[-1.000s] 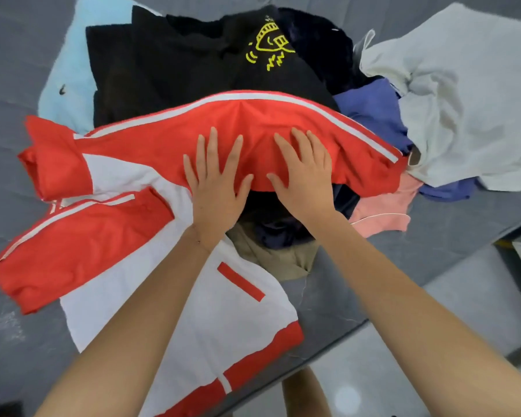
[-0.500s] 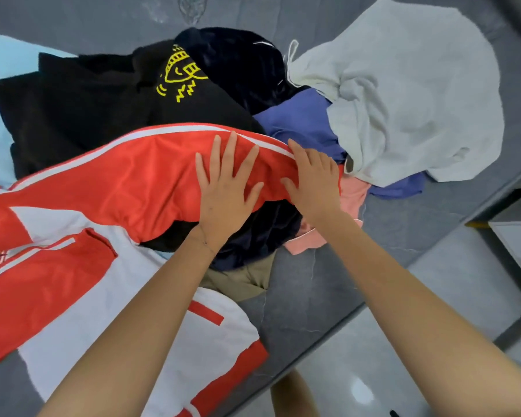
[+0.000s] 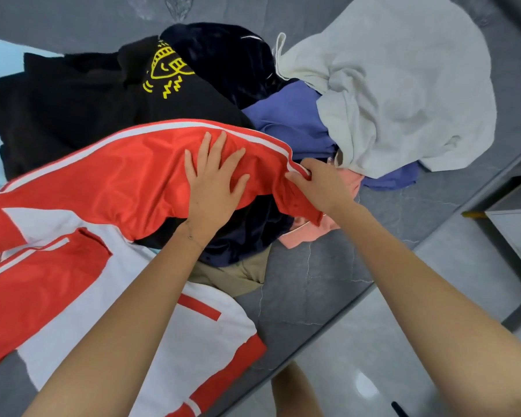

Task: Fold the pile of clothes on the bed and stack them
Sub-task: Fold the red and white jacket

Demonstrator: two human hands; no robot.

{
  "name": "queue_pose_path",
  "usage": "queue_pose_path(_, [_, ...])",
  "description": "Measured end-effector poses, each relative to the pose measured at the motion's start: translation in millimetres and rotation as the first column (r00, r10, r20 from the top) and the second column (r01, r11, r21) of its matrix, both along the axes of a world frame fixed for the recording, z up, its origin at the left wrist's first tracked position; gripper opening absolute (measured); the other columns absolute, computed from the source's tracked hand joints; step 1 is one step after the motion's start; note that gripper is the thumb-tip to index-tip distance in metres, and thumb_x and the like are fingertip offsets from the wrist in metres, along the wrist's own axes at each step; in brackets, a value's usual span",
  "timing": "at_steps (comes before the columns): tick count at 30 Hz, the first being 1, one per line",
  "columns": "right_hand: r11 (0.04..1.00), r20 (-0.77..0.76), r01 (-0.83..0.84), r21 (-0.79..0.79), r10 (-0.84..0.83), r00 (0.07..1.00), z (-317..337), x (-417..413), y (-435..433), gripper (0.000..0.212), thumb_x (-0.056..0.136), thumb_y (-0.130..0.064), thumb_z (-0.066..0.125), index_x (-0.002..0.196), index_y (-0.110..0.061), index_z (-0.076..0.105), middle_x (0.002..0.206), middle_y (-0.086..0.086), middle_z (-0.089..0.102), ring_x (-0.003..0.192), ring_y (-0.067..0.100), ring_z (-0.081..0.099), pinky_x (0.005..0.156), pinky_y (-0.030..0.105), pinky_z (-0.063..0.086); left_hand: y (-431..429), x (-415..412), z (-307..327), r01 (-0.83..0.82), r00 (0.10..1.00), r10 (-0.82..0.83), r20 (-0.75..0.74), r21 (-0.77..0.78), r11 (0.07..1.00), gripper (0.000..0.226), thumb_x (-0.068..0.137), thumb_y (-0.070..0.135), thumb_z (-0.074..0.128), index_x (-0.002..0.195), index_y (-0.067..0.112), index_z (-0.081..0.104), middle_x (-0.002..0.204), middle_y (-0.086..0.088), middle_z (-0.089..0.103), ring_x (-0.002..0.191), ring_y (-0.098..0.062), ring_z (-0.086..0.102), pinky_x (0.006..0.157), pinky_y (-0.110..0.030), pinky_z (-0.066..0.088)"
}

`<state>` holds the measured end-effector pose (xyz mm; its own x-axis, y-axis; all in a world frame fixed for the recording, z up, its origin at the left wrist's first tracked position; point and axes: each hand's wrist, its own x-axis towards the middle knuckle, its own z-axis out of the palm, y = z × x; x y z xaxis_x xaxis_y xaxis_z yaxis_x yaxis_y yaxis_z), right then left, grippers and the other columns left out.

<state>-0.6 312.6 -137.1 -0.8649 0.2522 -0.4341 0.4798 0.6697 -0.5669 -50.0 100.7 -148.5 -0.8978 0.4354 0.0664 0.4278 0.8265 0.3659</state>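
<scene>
Left hand (image 3: 212, 182): flat, fingers spread wide, pressing on the red sleeve (image 3: 127, 182). Right hand (image 3: 319, 188): fingers curled, pinching the sleeve's striped edge. The jacket (image 3: 133, 296) lies across the pile of clothes (image 3: 73, 103) on the grey bed (image 3: 313, 281).

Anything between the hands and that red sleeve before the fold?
Nothing visible. The left hand lies flat on the red sleeve, and the right hand grips its cuff end directly. The sleeve itself lies draped on top of the clothes pile.

Bright, even light; wide-angle edge distortion.
</scene>
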Motion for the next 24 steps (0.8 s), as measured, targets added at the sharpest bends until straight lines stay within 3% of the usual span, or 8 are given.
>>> queue_pose_path(3, [0.963, -0.109, 0.109, -0.248, -0.140, 0.984, 20, -7, -33, 0.044, 0.094, -0.035, 0.062, 0.061, -0.021, 0.036, 0.059, -0.009, 0.039, 0.055, 0.006, 0.036, 0.055, 0.018, 0.032, -8, 5, 20, -0.044, 0.995, 0.014, 0.101, 0.301, 0.953, 0.031, 0.096, 0.036, 0.054, 0.117, 0.018, 0.067, 0.129, 0.000, 0.061, 0.129, -0.022, 0.047, 0.113, -0.040, 0.029])
queue_pose_path(6, [0.884, -0.145, 0.140, -0.445, -0.225, 0.963, 35, -17, -72, 0.040, 0.094, -0.032, 0.063, 0.064, -0.014, 0.043, 0.060, 0.000, 0.037, 0.057, 0.009, 0.034, 0.056, 0.023, 0.030, -24, 18, 46, -0.128, 0.946, -0.043, 0.320, 0.496, 0.859, 0.029, 0.097, 0.034, 0.057, 0.115, 0.014, 0.065, 0.112, 0.007, 0.068, 0.105, -0.008, 0.061, 0.097, -0.024, 0.045])
queue_pose_path(10, [0.721, 0.000, 0.216, -0.659, -0.287, 0.958, 55, -24, -125, 0.033, 0.100, -0.035, 0.052, 0.080, -0.009, 0.053, 0.062, -0.001, 0.052, 0.056, 0.012, 0.053, 0.059, 0.027, 0.046, -61, 31, 60, -0.174, 0.878, -0.101, 0.468, 0.508, 0.843, 0.041, 0.092, 0.030, 0.068, 0.128, 0.016, 0.053, 0.118, 0.014, 0.058, 0.106, 0.010, 0.054, 0.091, -0.009, 0.041])
queue_pose_path(13, [0.637, 0.056, 0.174, -0.751, -0.200, 0.978, 61, -21, -163, 0.030, 0.104, -0.034, 0.042, 0.099, -0.010, 0.061, 0.082, 0.007, 0.072, 0.075, 0.022, 0.071, 0.073, 0.031, 0.058, -100, 34, 57, -0.264, 0.875, 0.001, 0.484, 0.476, 0.839, 0.045, 0.091, 0.019, 0.069, 0.130, 0.011, 0.048, 0.116, 0.014, 0.054, 0.102, 0.014, 0.052, 0.090, -0.004, 0.038])
queue_pose_path(15, [0.767, -0.100, 0.037, -0.641, -0.131, 0.986, 54, -18, -191, 0.020, 0.104, -0.027, 0.044, 0.100, -0.018, 0.062, 0.085, 0.000, 0.072, 0.083, 0.014, 0.068, 0.081, 0.031, 0.053, -128, 37, 56, -0.375, 0.875, 0.132, 0.465, 0.481, 0.793, 0.035, 0.097, 0.012, 0.060, 0.129, 0.004, 0.050, 0.114, 0.016, 0.053, 0.098, 0.012, 0.051, 0.092, -0.004, 0.039])
queue_pose_path(18, [0.941, -0.353, -0.170, -0.294, 0.058, 0.934, 35, -16, -236, 0.018, 0.097, -0.024, 0.056, 0.109, -0.016, 0.066, 0.098, -0.004, 0.068, 0.093, 0.011, 0.061, 0.087, 0.027, 0.045, -176, 44, 54, -0.550, 0.814, 0.303, 0.496, 0.489, 0.677, 0.044, 0.100, 0.021, 0.055, 0.139, 0.004, 0.046, 0.132, 0.007, 0.054, 0.115, -0.001, 0.051, 0.100, -0.011, 0.039])
queue_pose_path(21, [0.958, -0.357, -0.277, 0.079, 0.287, 0.889, 19, -13, -283, 0.040, 0.090, -0.035, 0.062, 0.126, -0.018, 0.062, 0.125, 0.006, 0.058, 0.119, 0.026, 0.048, 0.100, 0.038, 0.036, -230, 56, 46, -0.640, 0.766, 0.415, 0.492, 0.519, 0.566, 0.043, 0.098, 0.025, 0.059, 0.135, 0.004, 0.053, 0.129, -0.007, 0.062, 0.118, -0.016, 0.058, 0.104, -0.029, 0.043])
queue_pose_path(24, [0.900, -0.287, -0.378, 0.218, 0.429, 0.857, 7, -7, -326, 0.054, 0.089, -0.038, 0.062, 0.139, -0.019, 0.053, 0.147, 0.014, 0.040, 0.140, 0.036, 0.029, 0.113, 0.048, 0.021, -283, 70, 39, -0.700, 0.714, 0.514, 0.475, 0.498, 0.513, 0.043, 0.098, 0.025, 0.059, 0.135, 0.004, 0.052, 0.129, -0.005, 0.062, 0.116, -0.012, 0.058, 0.104, -0.023, 0.042])
